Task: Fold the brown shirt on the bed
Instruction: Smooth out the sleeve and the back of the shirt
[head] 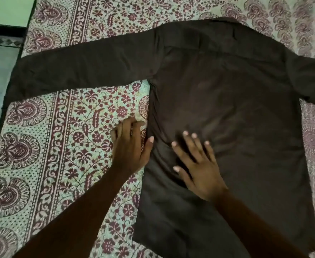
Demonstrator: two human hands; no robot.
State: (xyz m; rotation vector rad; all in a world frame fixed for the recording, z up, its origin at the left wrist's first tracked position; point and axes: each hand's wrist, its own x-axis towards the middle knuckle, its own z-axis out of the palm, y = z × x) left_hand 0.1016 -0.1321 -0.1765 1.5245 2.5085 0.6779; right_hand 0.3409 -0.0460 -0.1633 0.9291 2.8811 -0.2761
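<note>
As the brown shirt (236, 108) lies spread back-up on the patterned bed (60, 146), the head camera, the only view, shows both hands at the garment's left side with no fold yet made. The shirt's long axis runs from the collar (225, 21) at the far side down to the hem nearest the person. One long sleeve (82, 71) stretches crosswise to the left, reaching the bed's edge, while the other sleeve runs out of frame on the right. The left hand (129, 146) rests just outside the shirt's left side edge, fingers extended on the bedsheet and thumb touching the cloth. Its grip is open and holds nothing, though some blur softens the fingertips. The right hand (195, 164) lies flat on the lower left of the shirt's body, fingers spread wide, pressing the cloth and clutching nothing. The left side edge and the outstretched sleeve both lie on the left hand's side, making it the nearer one. A first fold would likely bring that side inward, across the long axis, towards the right hand.
</note>
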